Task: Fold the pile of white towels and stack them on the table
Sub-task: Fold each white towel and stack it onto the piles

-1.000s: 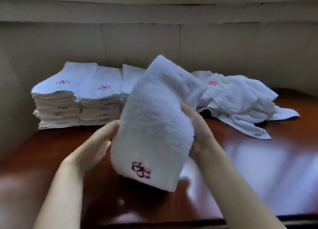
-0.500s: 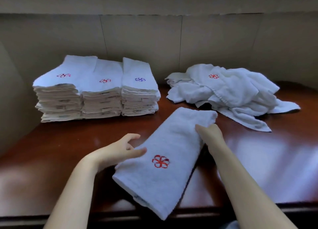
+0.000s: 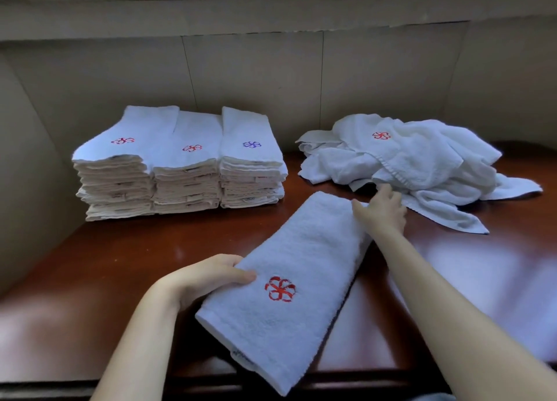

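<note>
The folded towel point(image 3: 304, 259) lies at 6 o'clock on the table point(image 3: 126, 250), its long axis running from 7 to 1 o'clock and its near end over the front edge. The left hand point(image 3: 208, 277) is at 9 o'clock of it; its grip pinches the long edge, thumb on top. The right hand point(image 3: 383, 211) is at the far corner, 1 o'clock. Its grip looks spread and loose, but whether it touches the towel I cannot see well.

Terry cloth: thick, soft, light, not slippery, w/ a red stitched emblem point(image 3: 280, 288). It will probably sag if lifted by one end, so better to support both long edges, approx. mid-length. Three neat stacks point(image 3: 180, 174) stand at 10 o'clock, and a rumpled pile point(image 3: 422, 162) at 2 o'clock.
</note>
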